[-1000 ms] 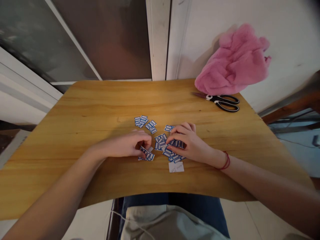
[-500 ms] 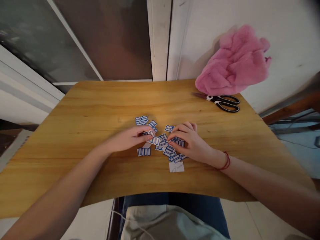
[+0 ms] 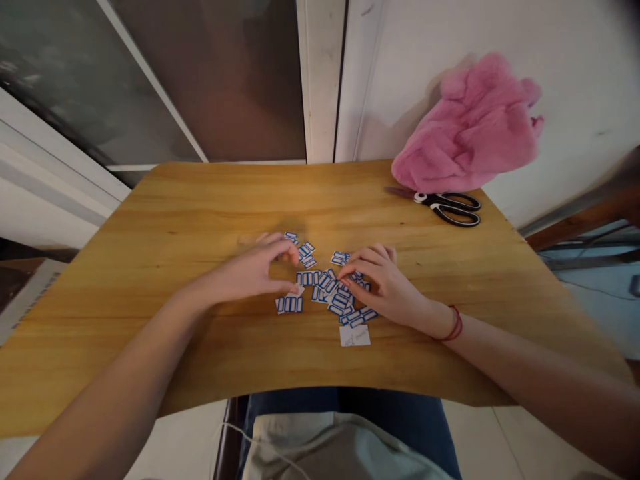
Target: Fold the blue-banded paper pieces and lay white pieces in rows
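Across centre frame, I see a heap of blue-edged cards (image 3: 341, 301) on the table (image 3: 225, 360). The left hand (image 3: 254, 267), gripping cards half a second ago, now gapes wide, its load apparently added at the heap's left edge. The right hand (image 3: 377, 280) arches over the heap, fingertips narrowly spaced; whether they grip anything, I cannot tell.

The right hand (image 3: 377, 283) covered part of the blue-edged labels (image 3: 341, 301) under it, and whether it pinched one could not be told. The left hand (image 3: 260, 267), slightly blurred, hid part of the far cluster (image 3: 291, 236), while handwriting (image 3: 358, 337) on the white slip (image 3: 354, 341) was too small to read. The view's edges cut off both forearms (image 3: 135, 360) and the box (image 3: 36, 288) at left.
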Demonstrator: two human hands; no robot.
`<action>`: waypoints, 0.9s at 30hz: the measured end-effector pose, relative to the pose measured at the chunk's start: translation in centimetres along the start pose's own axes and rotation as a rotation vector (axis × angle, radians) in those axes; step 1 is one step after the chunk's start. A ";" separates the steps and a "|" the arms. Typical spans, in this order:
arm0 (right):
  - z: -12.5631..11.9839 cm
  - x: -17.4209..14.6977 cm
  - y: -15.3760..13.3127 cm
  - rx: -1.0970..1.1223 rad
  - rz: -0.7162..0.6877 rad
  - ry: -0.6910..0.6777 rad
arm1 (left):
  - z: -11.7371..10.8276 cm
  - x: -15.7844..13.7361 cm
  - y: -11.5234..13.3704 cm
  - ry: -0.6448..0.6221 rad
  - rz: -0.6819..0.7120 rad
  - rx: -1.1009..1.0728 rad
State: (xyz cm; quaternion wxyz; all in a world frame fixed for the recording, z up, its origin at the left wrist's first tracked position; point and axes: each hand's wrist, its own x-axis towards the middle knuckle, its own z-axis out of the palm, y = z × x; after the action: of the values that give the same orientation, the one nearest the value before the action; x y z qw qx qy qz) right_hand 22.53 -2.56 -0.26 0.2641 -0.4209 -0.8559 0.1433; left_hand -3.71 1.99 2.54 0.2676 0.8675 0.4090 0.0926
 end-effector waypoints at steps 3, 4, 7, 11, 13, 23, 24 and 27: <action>0.0 0.0 0.0 0.011 0.006 0.004 | -0.2 -0.6 0.3 -0.154 -0.029 0.024; 0.0 0.0 0.0 0.015 0.005 0.008 | 0.0 -0.6 0.5 -0.184 -0.032 0.029; 0.0 0.0 0.0 0.021 0.001 0.016 | 0.3 -0.7 0.7 -0.237 -0.016 0.014; 0.0 0.0 -0.1 0.023 0.001 0.018 | 0.4 -0.6 0.7 -0.262 -0.001 -0.029; 0.0 0.0 -0.1 0.024 0.004 0.018 | 0.3 -0.5 0.8 -0.266 -0.003 -0.061; -0.2 0.2 -0.5 0.072 -0.018 -0.026 | 0.8 0.0 2.3 -0.257 -0.158 -0.461; -0.3 0.2 -0.6 0.083 -0.022 -0.043 | 1.3 0.1 2.7 -0.216 -0.165 -0.511; -0.2 0.3 -1.0 0.124 -0.045 -0.065 | 3.0 0.4 3.6 -0.163 -0.145 -0.638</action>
State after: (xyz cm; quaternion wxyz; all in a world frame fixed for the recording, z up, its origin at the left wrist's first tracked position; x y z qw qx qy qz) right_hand 21.87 -2.96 0.47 0.2650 -0.3795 -0.8627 0.2036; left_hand 0.13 -0.75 1.95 0.5634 0.7131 0.3974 0.1272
